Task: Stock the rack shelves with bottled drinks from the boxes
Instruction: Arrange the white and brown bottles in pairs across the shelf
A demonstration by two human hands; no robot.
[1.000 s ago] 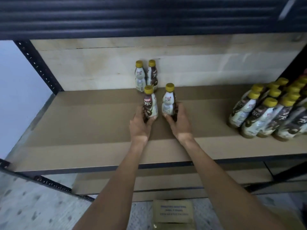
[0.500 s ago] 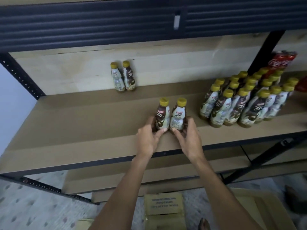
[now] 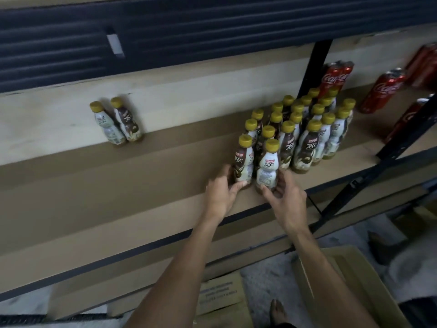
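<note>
On the brown rack shelf point(image 3: 118, 192) my left hand point(image 3: 221, 191) grips the base of a coffee bottle with a yellow cap point(image 3: 243, 159). My right hand point(image 3: 285, 200) grips a second such bottle point(image 3: 268, 164) beside it. Both bottles stand upright on the shelf, touching the left edge of a cluster of several identical bottles point(image 3: 307, 129). Two more of the same bottles point(image 3: 118, 121) stand apart at the back left against the pale wooden backboard.
Red cola cans point(image 3: 380, 91) stand on the shelf's right side behind a black upright post point(image 3: 312, 67). Below the shelf, an open cardboard box point(image 3: 350, 285) sits on the floor at right, and a closed printed box point(image 3: 220, 294) lies near my foot point(image 3: 277, 313).
Both hands slid the two bottles rightward along the shelf, from near the pair at the back to the left edge of the big cluster. The view swung right too.
</note>
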